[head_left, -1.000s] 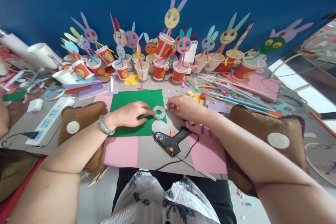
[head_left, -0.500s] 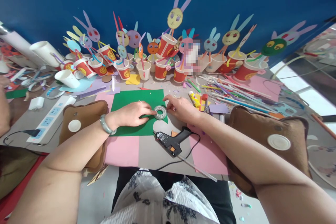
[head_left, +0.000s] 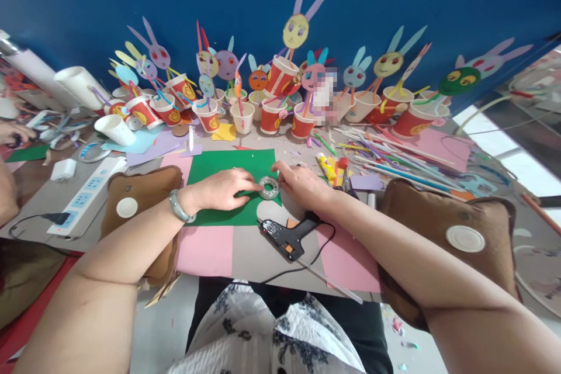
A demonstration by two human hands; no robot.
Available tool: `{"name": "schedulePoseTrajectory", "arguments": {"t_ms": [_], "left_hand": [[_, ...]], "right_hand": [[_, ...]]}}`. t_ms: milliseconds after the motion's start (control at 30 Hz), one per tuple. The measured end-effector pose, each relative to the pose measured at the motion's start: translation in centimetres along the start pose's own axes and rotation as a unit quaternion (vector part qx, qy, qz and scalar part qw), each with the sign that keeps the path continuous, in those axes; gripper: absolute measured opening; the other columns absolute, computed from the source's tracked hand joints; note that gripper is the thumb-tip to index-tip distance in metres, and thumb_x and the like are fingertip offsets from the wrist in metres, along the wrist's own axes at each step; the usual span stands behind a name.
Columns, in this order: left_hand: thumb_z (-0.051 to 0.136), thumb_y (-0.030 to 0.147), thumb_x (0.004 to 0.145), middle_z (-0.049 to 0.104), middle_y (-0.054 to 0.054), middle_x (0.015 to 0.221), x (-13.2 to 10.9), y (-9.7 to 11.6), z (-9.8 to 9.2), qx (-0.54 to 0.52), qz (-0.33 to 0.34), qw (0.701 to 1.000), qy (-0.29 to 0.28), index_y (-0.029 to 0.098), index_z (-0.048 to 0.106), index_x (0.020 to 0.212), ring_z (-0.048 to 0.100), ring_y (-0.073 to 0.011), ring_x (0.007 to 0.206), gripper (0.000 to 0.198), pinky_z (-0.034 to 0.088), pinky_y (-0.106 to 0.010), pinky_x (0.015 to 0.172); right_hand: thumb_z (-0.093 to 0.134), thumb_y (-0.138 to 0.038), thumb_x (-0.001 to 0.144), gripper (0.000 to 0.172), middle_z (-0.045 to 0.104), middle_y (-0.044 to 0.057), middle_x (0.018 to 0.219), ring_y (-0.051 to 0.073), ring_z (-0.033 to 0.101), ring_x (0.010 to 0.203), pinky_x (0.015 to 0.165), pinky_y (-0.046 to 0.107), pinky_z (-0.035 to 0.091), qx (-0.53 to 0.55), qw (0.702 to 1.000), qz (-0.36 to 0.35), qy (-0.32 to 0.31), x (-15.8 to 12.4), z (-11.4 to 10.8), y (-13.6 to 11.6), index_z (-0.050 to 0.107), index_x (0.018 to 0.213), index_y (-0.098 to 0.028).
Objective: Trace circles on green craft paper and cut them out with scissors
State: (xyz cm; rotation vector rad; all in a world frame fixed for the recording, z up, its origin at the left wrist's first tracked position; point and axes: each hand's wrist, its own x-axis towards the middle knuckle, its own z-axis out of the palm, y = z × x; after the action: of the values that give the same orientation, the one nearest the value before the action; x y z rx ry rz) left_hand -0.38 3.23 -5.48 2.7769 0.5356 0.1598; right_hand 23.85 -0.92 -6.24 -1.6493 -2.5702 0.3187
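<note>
A small roll of tape [head_left: 268, 187] lies on a green paper sheet [head_left: 221, 165] in the middle of the table. My left hand [head_left: 223, 188] rests flat on the green sheet, fingers stretched, its fingertips touching the roll's left side. My right hand [head_left: 300, 184] is closed in a pinch at the roll's upper right edge; what it pinches I cannot make out. A black glue gun [head_left: 287, 237] lies just in front of the roll, its cord running toward me.
Paper cups with rabbit figures [head_left: 272, 106] line the back against the blue wall. Coloured straws and strips [head_left: 385, 155] lie right. Brown cushions [head_left: 442, 234] sit under both forearms. A power strip [head_left: 83, 193] is left. Another person's hand [head_left: 15, 131] shows far left.
My right hand has moved left, from a little right of the roll to its upper right edge. The left hand has stayed on the green sheet.
</note>
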Motion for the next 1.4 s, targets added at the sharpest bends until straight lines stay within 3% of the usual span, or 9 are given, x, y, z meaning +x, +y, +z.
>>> {"name": "schedulePoseTrajectory", "arguments": {"t_ms": [200, 400, 667, 1400], "left_hand": [[0.06, 0.016, 0.088, 0.07, -0.01, 0.112, 0.0, 0.2, -0.2, -0.003, -0.003, 1.0, -0.005, 0.022, 0.069, 0.124, 0.065, -0.0239, 0.106, 0.038, 0.051, -0.039, 0.095], [0.059, 0.015, 0.088, 0.07, -0.011, 0.116, 0.0, 0.2, -0.3, -0.016, 0.0, 1.0, -0.001, 0.022, 0.068, 0.126, 0.065, -0.0247, 0.109, 0.039, 0.052, -0.04, 0.095], [0.058, 0.017, 0.09, 0.07, -0.009, 0.117, -0.1, 0.3, -0.3, 0.001, -0.014, 1.0, -0.005, 0.022, 0.066, 0.128, 0.065, -0.023, 0.111, 0.04, 0.051, -0.038, 0.098], [0.058, 0.017, 0.09, 0.069, -0.009, 0.121, 0.0, 0.5, -0.3, 0.004, -0.02, 1.0, 0.0, 0.023, 0.068, 0.127, 0.065, -0.0235, 0.11, 0.038, 0.053, -0.038, 0.096]], "right_hand": [[0.042, -0.006, 0.091, 0.035, 0.073, 0.011, 0.092, 0.023, 0.067, 0.083, 0.069, 0.029, 0.038, 0.03, 0.999, 0.009, -0.015, -0.1, -0.1, -0.1, 0.045, 0.126, -0.013], [0.045, -0.008, 0.09, 0.035, 0.071, 0.007, 0.085, 0.021, 0.064, 0.078, 0.071, 0.028, 0.041, 0.092, 0.996, -0.004, -0.011, 0.1, -0.5, 1.4, 0.048, 0.125, -0.012], [0.055, -0.006, 0.08, 0.019, 0.071, 0.004, 0.086, 0.017, 0.061, 0.079, 0.072, 0.026, 0.04, 0.103, 0.992, -0.073, -0.009, 0.3, -1.6, 2.6, 0.068, 0.088, -0.018], [0.058, -0.024, 0.09, 0.015, 0.07, 0.006, 0.082, 0.017, 0.06, 0.077, 0.074, 0.028, 0.042, 0.144, 0.983, -0.097, 0.058, 0.2, -2.0, 2.5, 0.071, 0.087, -0.016]]}}
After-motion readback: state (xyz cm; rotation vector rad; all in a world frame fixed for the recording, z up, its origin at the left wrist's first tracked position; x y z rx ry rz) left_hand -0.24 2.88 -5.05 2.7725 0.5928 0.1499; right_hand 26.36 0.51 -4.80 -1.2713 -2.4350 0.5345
